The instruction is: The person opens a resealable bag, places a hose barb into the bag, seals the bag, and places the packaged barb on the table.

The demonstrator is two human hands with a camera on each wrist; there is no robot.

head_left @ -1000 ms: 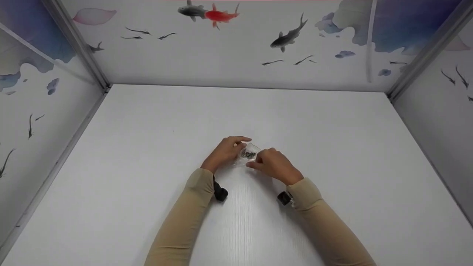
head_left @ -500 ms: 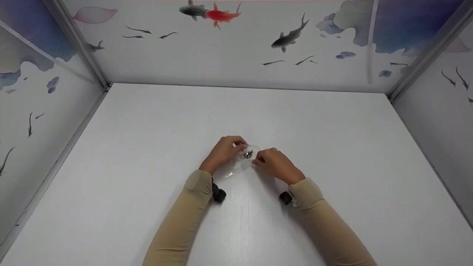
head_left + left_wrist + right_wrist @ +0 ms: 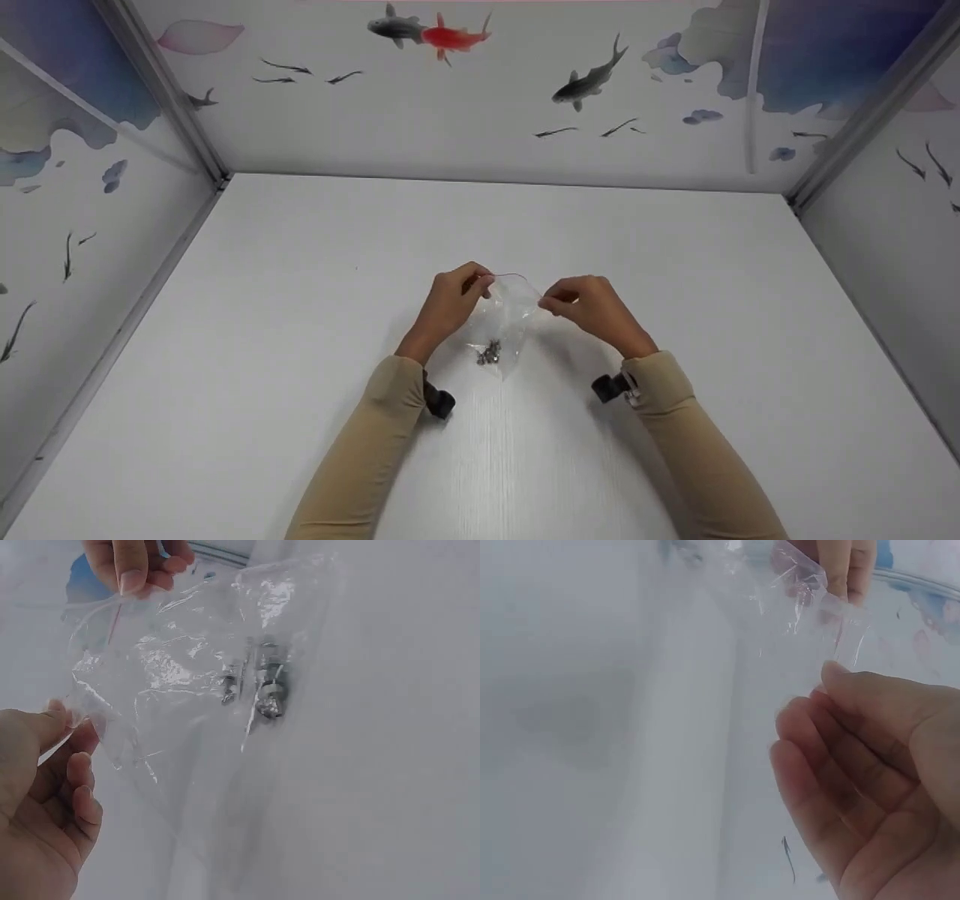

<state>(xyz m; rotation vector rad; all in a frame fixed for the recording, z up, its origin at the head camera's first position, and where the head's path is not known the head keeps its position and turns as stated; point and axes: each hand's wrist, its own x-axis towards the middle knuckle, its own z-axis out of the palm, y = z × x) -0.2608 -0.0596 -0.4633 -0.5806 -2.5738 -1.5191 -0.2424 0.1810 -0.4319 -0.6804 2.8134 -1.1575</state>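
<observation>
A clear plastic zip bag (image 3: 506, 307) with a red line along its top edge hangs between both hands. Small silvery metal parts (image 3: 489, 352) lie gathered at its bottom; in the left wrist view these metal pieces (image 3: 270, 686) look blurred through the film. My left hand (image 3: 451, 304) pinches the bag's upper left corner between thumb and fingers. At the upper right corner, my right hand (image 3: 592, 307) pinches the film with thumb and forefinger. In the right wrist view the right hand's other fingers (image 3: 802, 772) are loosely curled below the bag's edge.
Beneath the hands spreads a white tabletop (image 3: 300, 285). White panels with painted fish, such as the back wall (image 3: 450, 120), enclose it on three sides, joined by grey metal posts (image 3: 161, 97). Black cameras (image 3: 440, 403) sit at both wrists.
The bag has gone from bunched up to stretched out, its metal parts dropping toward the near end. My right hand has moved right and slightly away; the left has shifted slightly up.
</observation>
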